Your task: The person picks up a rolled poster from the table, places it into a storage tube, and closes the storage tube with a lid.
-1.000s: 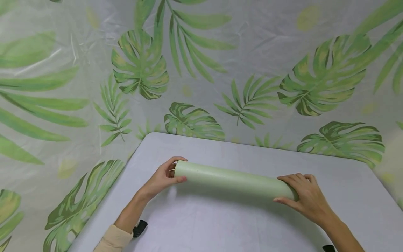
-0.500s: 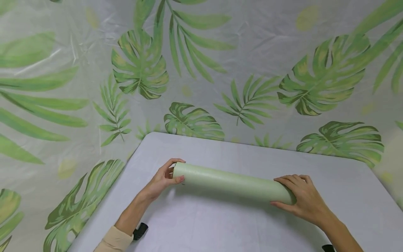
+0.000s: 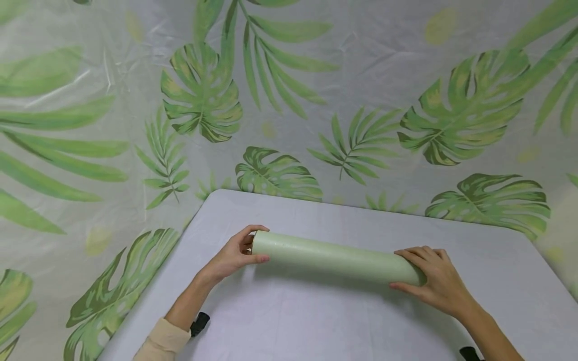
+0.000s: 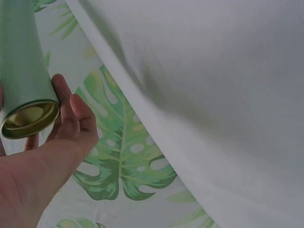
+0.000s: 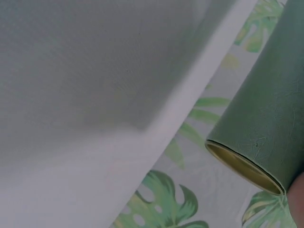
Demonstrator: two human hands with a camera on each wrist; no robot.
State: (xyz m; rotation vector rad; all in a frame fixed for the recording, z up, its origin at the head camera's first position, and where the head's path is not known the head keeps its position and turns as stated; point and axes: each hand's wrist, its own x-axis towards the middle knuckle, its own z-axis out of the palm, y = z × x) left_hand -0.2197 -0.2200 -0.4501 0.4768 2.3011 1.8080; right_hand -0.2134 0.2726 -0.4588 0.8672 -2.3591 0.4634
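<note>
A long pale green tube (image 3: 334,256) with gold metal ends is held crosswise over the white table, its right end a little nearer me. My left hand (image 3: 232,255) grips the left end, thumb on the near side and fingers over the far side. In the left wrist view, that end of the tube (image 4: 26,71) shows a recessed gold cap (image 4: 29,118). My right hand (image 3: 435,281) grips the right end, thumb below and fingers over the top. The right wrist view shows the gold rim (image 5: 244,167) at that end, with only a bit of the hand at the edge.
The white table (image 3: 316,326) has rounded far corners. Behind it and along its left side hangs a leaf-patterned sheet (image 3: 289,90). Black straps show at my left wrist (image 3: 199,324) and right wrist (image 3: 469,353). A beige sleeve (image 3: 163,341) covers the left forearm.
The tube and both hands shifted slightly left and toward me, then back right and away again. Both hands keep their hold at the two ends.
</note>
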